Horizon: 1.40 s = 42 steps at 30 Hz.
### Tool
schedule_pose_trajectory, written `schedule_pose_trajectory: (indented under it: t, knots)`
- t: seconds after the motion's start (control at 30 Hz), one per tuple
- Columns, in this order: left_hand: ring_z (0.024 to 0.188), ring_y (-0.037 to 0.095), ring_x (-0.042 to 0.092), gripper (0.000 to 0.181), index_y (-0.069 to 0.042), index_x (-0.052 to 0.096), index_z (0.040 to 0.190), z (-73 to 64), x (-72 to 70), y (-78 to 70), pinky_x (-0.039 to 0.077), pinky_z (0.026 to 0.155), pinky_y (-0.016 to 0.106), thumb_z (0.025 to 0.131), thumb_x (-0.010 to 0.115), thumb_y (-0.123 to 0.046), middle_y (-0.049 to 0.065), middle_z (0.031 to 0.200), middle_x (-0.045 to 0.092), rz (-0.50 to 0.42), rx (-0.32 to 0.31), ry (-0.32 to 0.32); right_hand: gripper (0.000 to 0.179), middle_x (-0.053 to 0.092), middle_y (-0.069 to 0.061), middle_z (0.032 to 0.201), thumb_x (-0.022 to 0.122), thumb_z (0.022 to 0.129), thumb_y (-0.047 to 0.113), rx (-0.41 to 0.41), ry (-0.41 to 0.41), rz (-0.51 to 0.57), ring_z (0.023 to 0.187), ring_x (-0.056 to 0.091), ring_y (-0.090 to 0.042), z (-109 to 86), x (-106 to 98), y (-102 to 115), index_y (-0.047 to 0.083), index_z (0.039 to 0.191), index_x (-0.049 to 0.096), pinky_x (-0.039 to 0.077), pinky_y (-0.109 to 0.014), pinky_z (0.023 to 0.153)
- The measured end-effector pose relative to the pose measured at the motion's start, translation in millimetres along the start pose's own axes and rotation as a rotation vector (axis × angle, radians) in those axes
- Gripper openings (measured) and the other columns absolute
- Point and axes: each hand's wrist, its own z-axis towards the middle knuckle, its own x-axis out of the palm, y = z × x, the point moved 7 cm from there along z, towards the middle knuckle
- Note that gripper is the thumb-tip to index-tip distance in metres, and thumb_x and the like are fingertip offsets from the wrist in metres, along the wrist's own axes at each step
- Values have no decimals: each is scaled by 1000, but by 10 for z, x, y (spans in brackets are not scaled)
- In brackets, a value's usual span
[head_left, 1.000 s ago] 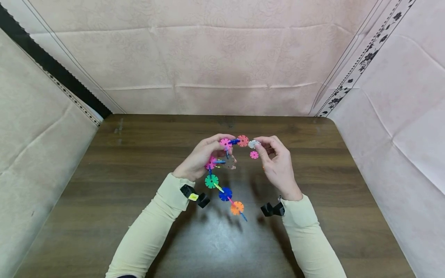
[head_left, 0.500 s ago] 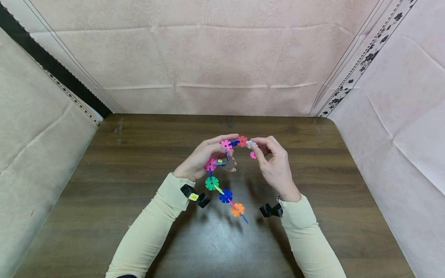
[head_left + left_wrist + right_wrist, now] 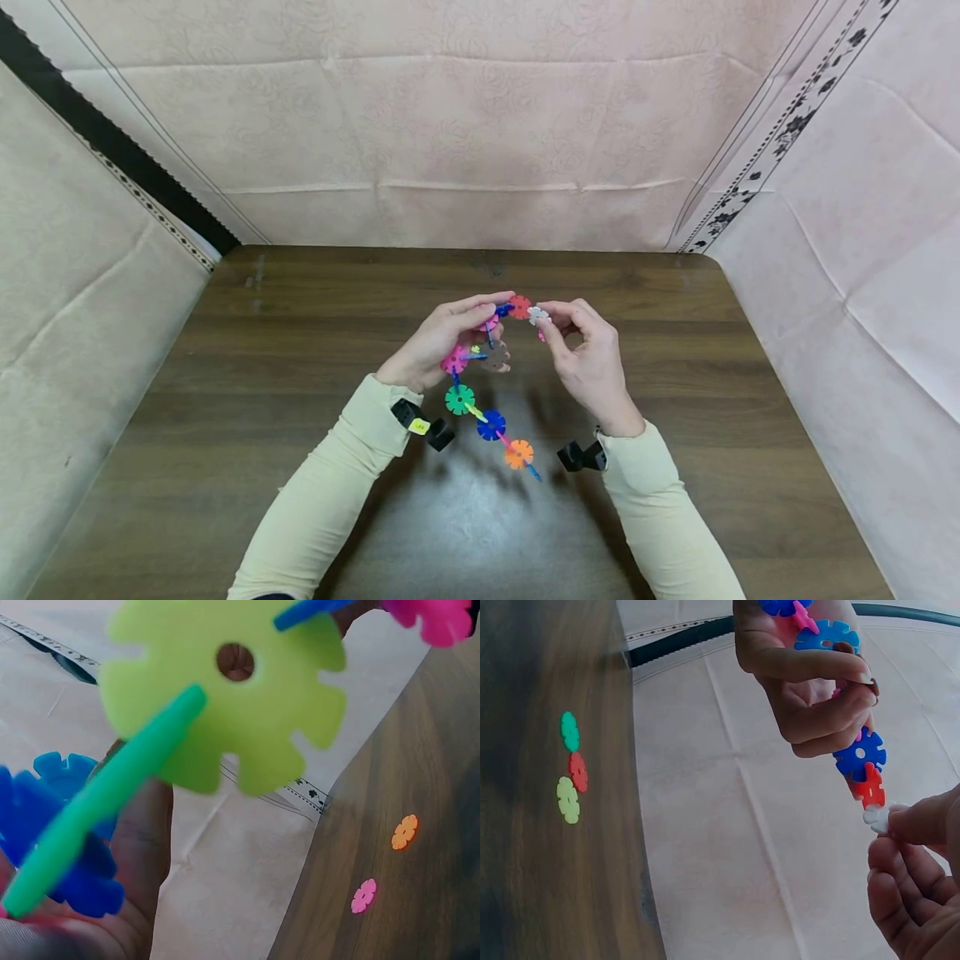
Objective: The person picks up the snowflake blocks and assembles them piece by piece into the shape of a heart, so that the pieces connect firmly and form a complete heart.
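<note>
A chain of coloured notched plastic discs, slotted together, hangs from my left hand (image 3: 450, 343) in the head view. Thumb and fingers grip it near its upper end. From there a dark blue disc (image 3: 860, 754) and a red disc (image 3: 520, 307) reach toward my right hand (image 3: 588, 354). Between right thumb and forefinger a white disc (image 3: 537, 315) is pinched, its edge right at the red one. Lower down dangle a green disc (image 3: 460, 399), a blue disc (image 3: 491, 425) and an orange disc (image 3: 518, 454). Close to the left wrist camera hangs a yellow-green disc (image 3: 172, 675).
Loose discs lie on the wooden table (image 3: 315, 467): a pink one (image 3: 364, 895) and an orange one (image 3: 405, 832), largely hidden behind my right hand in the head view. A green disc (image 3: 570, 731), a red one and a yellow one lie together. Pale cloth (image 3: 465, 125) surrounds the table.
My right hand has moved slightly left, bringing the white disc up against the red one and covering more of the loose pink disc. The chain's lower end has swung a little right.
</note>
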Motion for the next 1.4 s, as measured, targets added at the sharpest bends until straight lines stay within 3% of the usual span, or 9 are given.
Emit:
schedule_pose_trajectory:
  t: [0.23,0.57,0.87,1.0,1.23,1.4]
  knots:
    - [77,20,62,39,-12,54,139,-9,47,3,51,79,63,102,53,-22,7,83,59,-56,-19,43,18,63,-14,81,71,83,-9,-37,-21,0,68,59,-22,-8,-2,19,-6,100,69,46,-16,59]
    - [78,25,65,38,-16,55,139,-17,85,-12,53,76,60,102,51,-20,11,87,58,16,-23,46,17,61,-12,76,72,82,-9,-99,-38,0,66,55,-19,22,-44,64,-5,98,70,42,-16,55]
    - [82,28,64,38,-12,53,140,-20,106,-106,54,77,59,103,49,-18,12,90,59,46,34,88,17,66,-16,87,73,83,-4,-10,10,54,71,59,-23,20,-11,10,-6,98,66,51,-20,66]
    - [89,32,62,37,-12,53,139,-15,111,-99,52,80,61,103,48,-19,14,95,61,24,32,90,17,66,-16,88,72,83,-5,19,20,43,73,58,-23,13,2,-7,-6,98,65,50,-21,66]
    - [97,33,64,38,-11,56,136,2,99,-59,53,82,57,103,47,-28,18,107,62,48,25,87,16,66,-15,87,72,85,-3,51,35,37,75,57,-22,1,16,-32,-5,99,65,50,-38,66]
    - [93,33,65,40,-9,55,136,9,120,-23,54,83,53,104,46,-32,16,109,64,44,5,120,15,67,-13,88,72,85,-1,44,46,47,77,57,-20,-3,26,-68,-3,99,67,50,-32,67]
